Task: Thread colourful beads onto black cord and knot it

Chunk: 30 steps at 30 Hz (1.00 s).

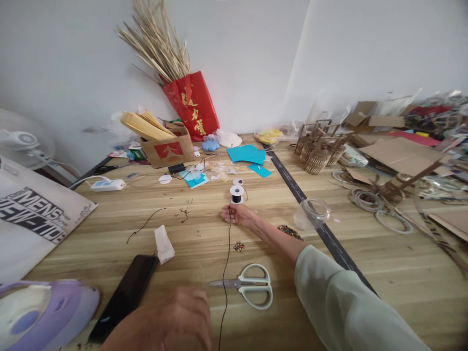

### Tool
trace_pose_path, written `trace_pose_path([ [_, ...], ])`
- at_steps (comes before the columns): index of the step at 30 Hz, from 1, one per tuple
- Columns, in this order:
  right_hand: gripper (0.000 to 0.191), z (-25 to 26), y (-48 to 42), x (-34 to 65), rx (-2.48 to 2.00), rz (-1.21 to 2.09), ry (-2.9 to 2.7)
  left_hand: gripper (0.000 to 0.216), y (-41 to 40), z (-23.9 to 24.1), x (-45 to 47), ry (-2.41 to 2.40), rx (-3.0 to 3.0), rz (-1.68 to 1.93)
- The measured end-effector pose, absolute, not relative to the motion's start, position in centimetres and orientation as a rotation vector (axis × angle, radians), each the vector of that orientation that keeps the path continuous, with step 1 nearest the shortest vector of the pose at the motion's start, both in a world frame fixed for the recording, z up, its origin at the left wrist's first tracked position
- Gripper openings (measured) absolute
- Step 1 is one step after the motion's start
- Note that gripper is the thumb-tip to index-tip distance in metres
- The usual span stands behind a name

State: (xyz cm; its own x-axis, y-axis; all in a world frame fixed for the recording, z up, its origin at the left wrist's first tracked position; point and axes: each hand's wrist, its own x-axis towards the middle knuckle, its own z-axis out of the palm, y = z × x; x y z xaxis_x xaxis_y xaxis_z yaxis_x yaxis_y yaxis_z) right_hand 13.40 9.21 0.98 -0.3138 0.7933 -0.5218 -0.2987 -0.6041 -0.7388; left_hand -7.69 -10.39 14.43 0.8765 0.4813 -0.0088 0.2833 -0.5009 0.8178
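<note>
A white spool of black cord [237, 197] stands on the table, the hand at its lower edge. My right hand [237, 214] reaches in from the right and grips the base of the spool, its fingers pointing left. From there a thin black cord [227, 258] runs down past the hand and over the scissors' blades to the bottom edge. My left hand [179, 317] is at the lower middle, smeared by motion; its fingers cannot be made out clearly. The scissors [255, 286] with pale handles lie between both hands, and a small heap of coloured beads [239, 246] lies beyond them.
A black phone [126, 297], a folded white tissue [164, 243] and a purple-white iron [54, 312] are at left. A clear plastic container [310, 214] and bead string [289, 231] lie right. Behind are blue sheets [246, 153], a cardboard box [168, 151] and small woven baskets [317, 160].
</note>
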Motion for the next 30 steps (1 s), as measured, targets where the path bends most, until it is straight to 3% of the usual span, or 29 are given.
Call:
trace_pose_path([
  [2, 0.034, 0.8, 9.3, 13.1, -1.167, 2.010, -0.625, 0.026, -9.3, 14.3, -8.5, 0.646, 2.179, 0.306],
  [7, 0.036, 0.9, 9.2, 12.8, -1.100, 2.062, -0.528, 0.020, -3.6, 12.4, -8.4, 0.971, 2.030, 0.446],
  [16, 0.043, 1.8, 8.2, 12.4, -1.021, 2.153, -0.494, 0.036, 10.0, 4.3, -4.5, 1.300, 1.427, 0.737],
  [21, 0.045, 2.2, 7.7, 12.4, -0.961, 2.198, -0.482, 0.029, 11.5, 3.3, -3.0, 1.283, 1.365, 0.683],
  [30, 0.038, 1.3, 7.8, 11.7, -0.943, 2.198, -0.418, 0.035, 12.0, 1.9, -1.3, 1.212, 1.317, 0.614],
])
